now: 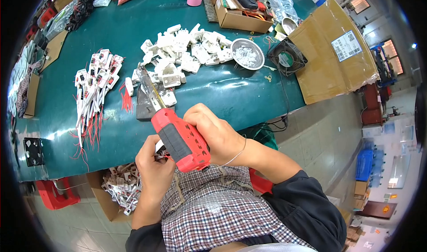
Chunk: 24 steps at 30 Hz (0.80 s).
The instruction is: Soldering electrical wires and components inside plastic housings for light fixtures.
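Observation:
My right hand (215,134) is wrapped round a red and black cordless drill (180,141). Its long nose (150,88) points away from me over a dark block (144,105) on the table. Close beside the drill body, my left hand (153,163) pinches a small white plastic part (159,146) with red wire, mostly hidden by the fingers and the drill. White plastic housings (171,76) lie round the drill's tip. Left of the block are a small white piece (129,86) and a bunch of short red wires (126,102).
A heap of white housings (200,52) spreads over the green table (213,103). A metal bowl (247,54) holds small white bits. White parts with red wires (95,81) lie left. A fan (287,57) and cardboard (333,52) stand right. Below is a filled box (113,214).

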Each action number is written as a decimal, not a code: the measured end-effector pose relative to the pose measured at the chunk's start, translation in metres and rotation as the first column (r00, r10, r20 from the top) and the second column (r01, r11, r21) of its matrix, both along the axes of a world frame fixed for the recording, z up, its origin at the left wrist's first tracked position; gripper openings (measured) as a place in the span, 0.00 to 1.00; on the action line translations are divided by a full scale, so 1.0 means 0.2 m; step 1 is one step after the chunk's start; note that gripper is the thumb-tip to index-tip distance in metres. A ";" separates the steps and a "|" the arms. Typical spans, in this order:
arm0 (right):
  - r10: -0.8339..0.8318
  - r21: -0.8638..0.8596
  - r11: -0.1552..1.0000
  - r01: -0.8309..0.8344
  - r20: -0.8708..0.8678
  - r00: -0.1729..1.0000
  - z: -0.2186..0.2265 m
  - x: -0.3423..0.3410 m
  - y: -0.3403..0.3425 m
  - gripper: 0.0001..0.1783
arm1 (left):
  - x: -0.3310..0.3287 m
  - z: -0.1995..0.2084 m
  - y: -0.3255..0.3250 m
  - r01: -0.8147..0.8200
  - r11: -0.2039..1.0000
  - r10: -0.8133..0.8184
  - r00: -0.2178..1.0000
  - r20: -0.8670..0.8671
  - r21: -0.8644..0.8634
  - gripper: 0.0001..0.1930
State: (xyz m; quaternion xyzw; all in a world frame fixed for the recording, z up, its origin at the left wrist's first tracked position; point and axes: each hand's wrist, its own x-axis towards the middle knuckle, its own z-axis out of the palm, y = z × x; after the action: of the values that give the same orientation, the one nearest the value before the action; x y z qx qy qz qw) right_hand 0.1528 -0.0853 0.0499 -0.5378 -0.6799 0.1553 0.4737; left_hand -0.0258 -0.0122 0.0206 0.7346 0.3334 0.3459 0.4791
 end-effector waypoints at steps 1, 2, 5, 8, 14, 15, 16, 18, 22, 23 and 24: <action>-0.004 -0.030 1.000 0.004 0.003 1.000 0.00 0.00 0.00 0.31 | 0.00 0.00 0.00 -0.004 1.000 0.004 1.000 -0.006 -0.005 0.14; -0.008 -0.060 0.998 0.008 0.006 1.000 0.01 0.00 -0.01 0.30 | 0.00 0.00 0.00 -0.007 1.000 0.008 0.999 -0.035 0.013 0.14; -0.004 -0.040 0.999 0.005 0.009 1.000 0.00 0.00 -0.01 0.30 | 0.01 0.02 -0.01 -0.019 1.000 0.019 0.999 -0.033 0.007 0.14; -0.002 -0.025 1.000 0.003 0.023 1.000 0.00 0.01 -0.01 0.30 | 0.02 0.02 -0.01 -0.015 0.998 0.014 1.000 0.024 0.065 0.14; -0.021 -0.044 0.999 0.024 0.067 0.998 0.00 0.07 -0.03 0.31 | 0.01 0.04 -0.02 0.015 0.998 -0.013 0.999 -0.032 0.064 0.14; -0.040 -0.037 0.998 0.044 0.112 0.993 0.00 0.09 -0.04 0.32 | 0.02 0.05 -0.03 0.006 0.999 -0.005 0.999 -0.038 0.039 0.13; -0.072 0.025 0.997 0.069 0.162 0.984 0.01 0.10 -0.05 0.33 | 0.03 0.06 -0.03 -0.037 0.999 0.037 0.997 -0.066 -0.008 0.12; -0.231 -0.168 0.956 0.240 0.069 0.970 0.03 0.11 -0.15 0.37 | 0.04 0.01 -0.02 -0.071 0.997 0.071 0.997 -0.007 -0.011 0.12; -0.419 -0.288 0.896 0.338 -0.300 0.857 0.02 0.07 -0.31 0.27 | 0.09 -0.09 -0.02 -0.084 0.993 0.089 0.994 0.068 -0.081 0.12; -0.502 -0.308 0.863 0.400 -0.428 0.751 0.07 0.01 -0.33 0.32 | 0.09 -0.10 -0.02 -0.095 0.992 0.100 0.993 0.057 -0.089 0.12; -0.499 -0.318 0.864 0.390 -0.431 0.752 0.09 -0.01 -0.37 0.32 | 0.10 -0.10 -0.03 -0.095 0.993 0.099 0.994 0.055 -0.068 0.12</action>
State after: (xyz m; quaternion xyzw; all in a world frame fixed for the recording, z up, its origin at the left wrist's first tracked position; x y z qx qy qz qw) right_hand 0.1511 -0.1598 0.0687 -0.6720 -0.3650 0.2416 0.5973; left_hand -0.0054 -0.0176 -0.0001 0.6910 0.3658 0.3790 0.4950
